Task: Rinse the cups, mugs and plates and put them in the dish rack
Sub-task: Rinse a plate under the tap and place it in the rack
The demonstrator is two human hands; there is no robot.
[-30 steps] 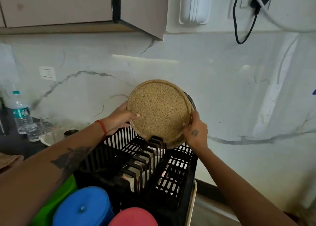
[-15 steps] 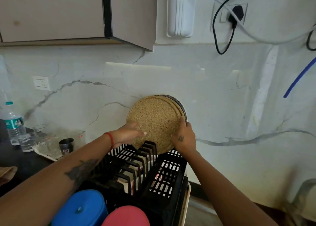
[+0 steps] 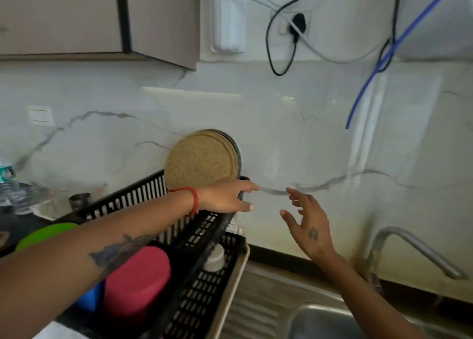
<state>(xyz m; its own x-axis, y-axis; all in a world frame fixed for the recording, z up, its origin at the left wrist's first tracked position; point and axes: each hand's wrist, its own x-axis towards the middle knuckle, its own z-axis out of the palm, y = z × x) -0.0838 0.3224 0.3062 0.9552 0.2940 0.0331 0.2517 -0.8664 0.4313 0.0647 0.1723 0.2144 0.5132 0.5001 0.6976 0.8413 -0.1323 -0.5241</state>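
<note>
a: plates, tan and speckled, stand on edge in the far end of the black dish rack, close to the marble wall, with a darker rim showing just behind them.

b: where are the hands?

a: the left hand, a red thread at its wrist, reaches across the rack and rests at the rack's far corner, just below the plates. its fingers are stretched forward and loosely parted; whether they touch the rack's rim i cannot tell. the right hand hovers in the air to the right, apart from the rack, fingers spread wide and holding nothing.

b: what else sits in the rack?

a: a pink cup upside down at the near end, a blue one partly hidden under the left forearm, a green one to the left, and a small white cup in the side compartment.

b: and around it?

a: a steel sink with a tap at lower right, and a water bottle at the far left.
</note>
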